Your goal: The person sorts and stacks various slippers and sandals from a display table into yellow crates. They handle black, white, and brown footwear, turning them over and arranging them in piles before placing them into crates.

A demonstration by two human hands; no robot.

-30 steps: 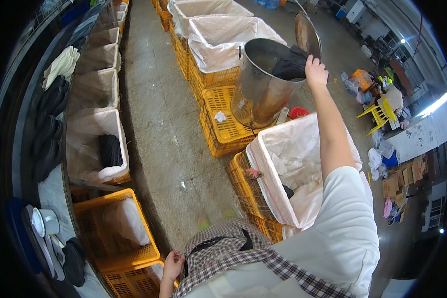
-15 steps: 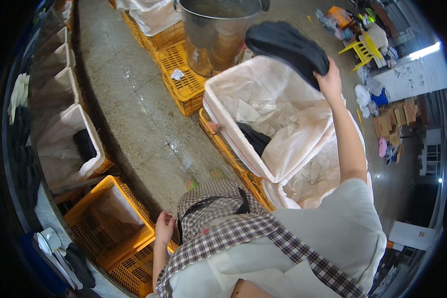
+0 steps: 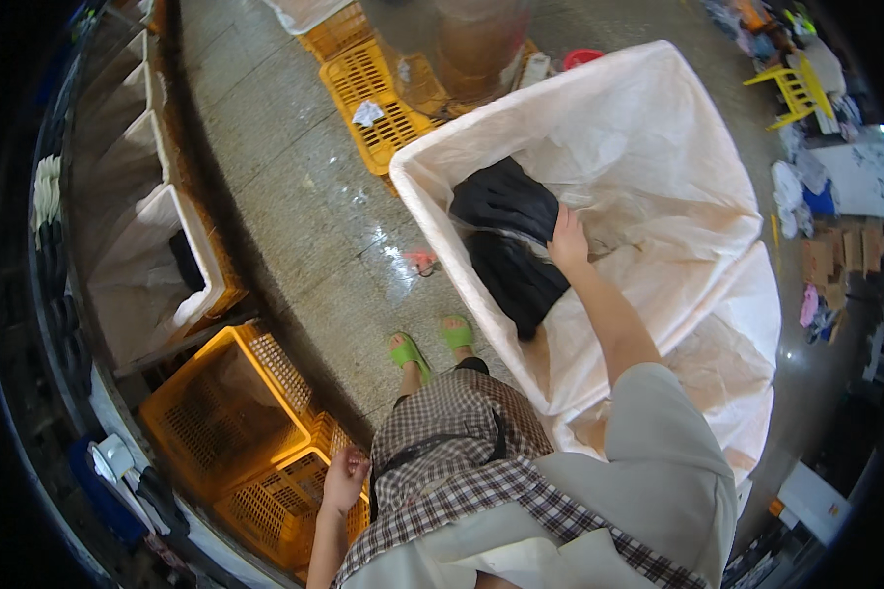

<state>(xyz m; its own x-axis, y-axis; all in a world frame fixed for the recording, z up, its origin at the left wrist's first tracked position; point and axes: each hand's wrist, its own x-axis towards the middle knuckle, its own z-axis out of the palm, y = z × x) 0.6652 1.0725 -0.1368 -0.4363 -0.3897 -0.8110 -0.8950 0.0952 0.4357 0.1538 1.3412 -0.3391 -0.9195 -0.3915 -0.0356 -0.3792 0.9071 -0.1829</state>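
Observation:
My right hand [image 3: 568,241] is inside a large bin with a pale plastic liner [image 3: 648,128], its fingers closed on the right end of a soft black bundle [image 3: 506,199]. The kind of the black pieces is not clear. A second black bundle [image 3: 517,283] lies just below it on the liner. Beside my apron [image 3: 442,427], my left hand [image 3: 344,479] hangs with fingers curled and nothing visible in them, next to the yellow crates [image 3: 228,412].
Another lined bin [image 3: 697,358] adjoins on the near right. Ahead stand a yellow crate [image 3: 363,88] and a big metal pot [image 3: 442,49]. Lined bins [image 3: 172,201] run along the left, below a long bench. A yellow chair [image 3: 794,93] is at the far right.
My right hand has lowered the black bundle from above the bin's far edge down into the bin, beside the other bundle. The view has shifted; my green slippers now show. My left hand stays low.

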